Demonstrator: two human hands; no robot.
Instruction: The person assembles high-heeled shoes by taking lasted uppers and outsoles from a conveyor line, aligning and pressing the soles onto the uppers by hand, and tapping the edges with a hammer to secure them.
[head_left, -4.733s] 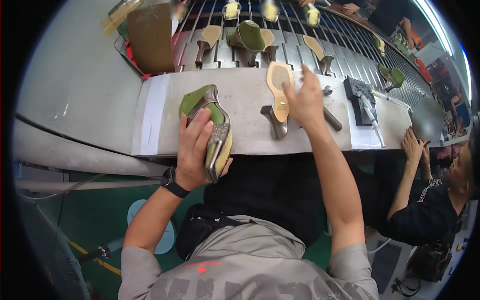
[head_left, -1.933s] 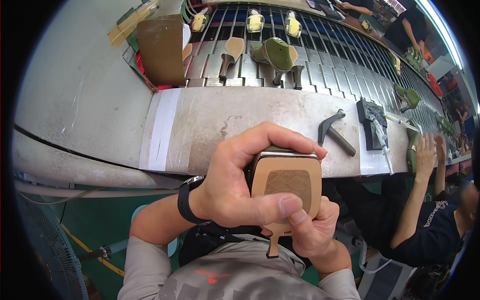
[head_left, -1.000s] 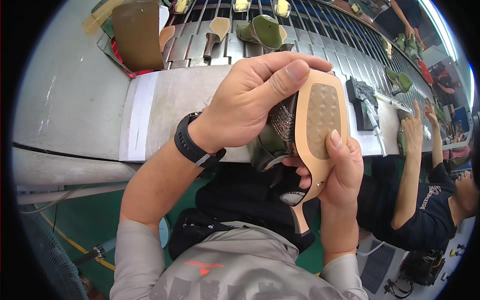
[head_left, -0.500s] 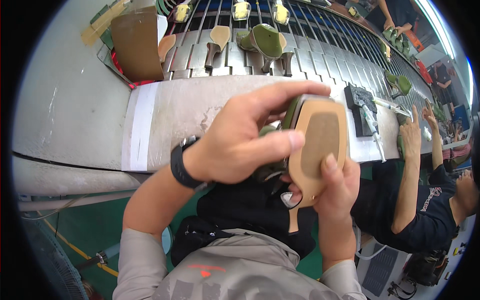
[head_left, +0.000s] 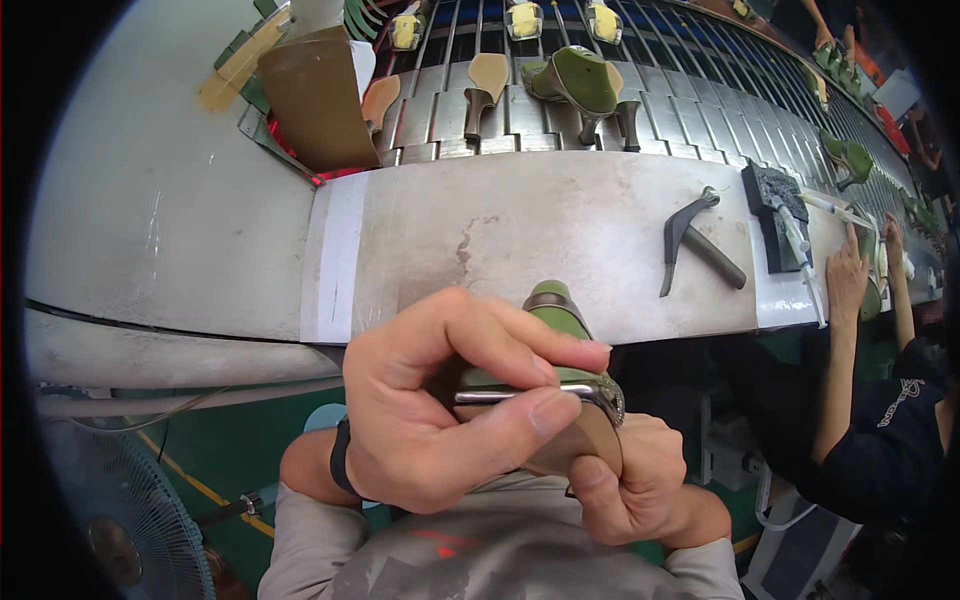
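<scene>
Just beyond the front edge of the bench, both my hands hold a green shoe (head_left: 562,318) with a tan sole (head_left: 565,447). A shiny silver strip (head_left: 510,394) runs along its front edge, which is tilted up toward me. My left hand (head_left: 450,405) is closed over this end, index finger above the strip and thumb below it. Gripping the shoe from the right, my right hand (head_left: 630,480) has its thumb against the sole. My left fingers hide part of the shoe. A hammer-like tool (head_left: 700,240) with a dark curved head lies on the bench beyond.
Behind the bench (head_left: 420,230), a slatted metal conveyor carries another green shoe (head_left: 585,80) and tan soles with heels (head_left: 488,75). A black block (head_left: 778,215) and syringe-like tubes (head_left: 797,240) lie right. A co-worker's hand (head_left: 848,275) is nearby. A fan (head_left: 130,530) stands lower left.
The shoe has come down and closer to me, turning from sole-up to front edge toward me. My left hand has shifted onto that edge. The hammer-like tool has come into sight.
</scene>
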